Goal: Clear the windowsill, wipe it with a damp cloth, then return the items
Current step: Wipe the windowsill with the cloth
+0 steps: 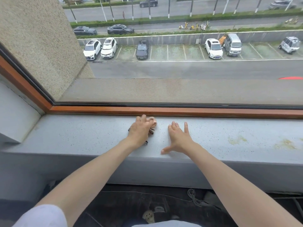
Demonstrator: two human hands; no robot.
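Note:
A grey speckled windowsill (82,135) runs across the view below a wood-framed window. My left hand (140,131) lies on top of a bunched pinkish cloth (152,122) with dark edging, pressing it on the sill close to the frame; its fingers curl over the cloth. A little to the right, my right hand (177,137) rests flat on the sill with fingers spread and the thumb near the front edge. It holds nothing.
Yellowish stains (237,140) mark the sill at the right. The wooden window frame (180,111) borders the back of the sill. Below the sill, a dark floor holds a coiled cable (193,198). A grey side wall (16,112) closes the left end.

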